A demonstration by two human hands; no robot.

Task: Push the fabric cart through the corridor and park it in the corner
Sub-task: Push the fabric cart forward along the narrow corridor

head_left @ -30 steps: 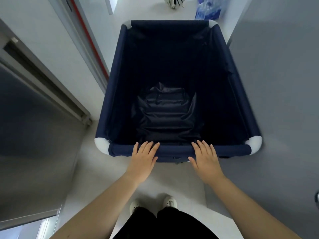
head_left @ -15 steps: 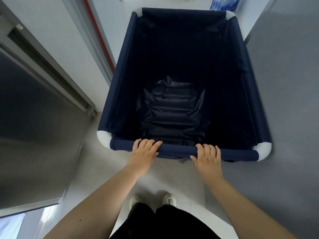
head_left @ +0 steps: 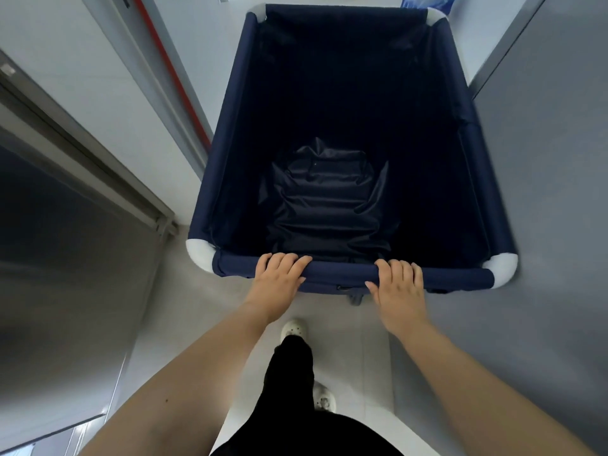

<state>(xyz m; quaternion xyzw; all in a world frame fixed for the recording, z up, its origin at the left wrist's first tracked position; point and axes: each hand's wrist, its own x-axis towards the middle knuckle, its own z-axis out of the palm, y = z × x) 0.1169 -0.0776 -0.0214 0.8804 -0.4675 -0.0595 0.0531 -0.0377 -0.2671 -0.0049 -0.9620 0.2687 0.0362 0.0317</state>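
Filling the corridor between the grey walls, the fabric cart [head_left: 352, 143] is lying straight ahead of the person, its long axis pointing down the passage. Both hands are clamping its near rail [head_left: 342, 274], the left hand [head_left: 279, 278] and right hand [head_left: 399, 284] equally close, fingers curling over the top.

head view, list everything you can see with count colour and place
navy fabric cart with tube rim: one, dark blue, centre, filling the corridor ahead
white rounded corner caps: four, white, at the cart rim corners
crumpled dark liner: one, black-blue, on the cart bottom
grey door frame with red strip: one, grey and red, left wall
grey wall: one, right side
blue wrapped pack: one, blue, floor beyond the cart, mostly cut off
pale floor: light grey, underfoot
white shoes: two, below the cart
left hand: closed on the near rim
right hand: closed on the near rim
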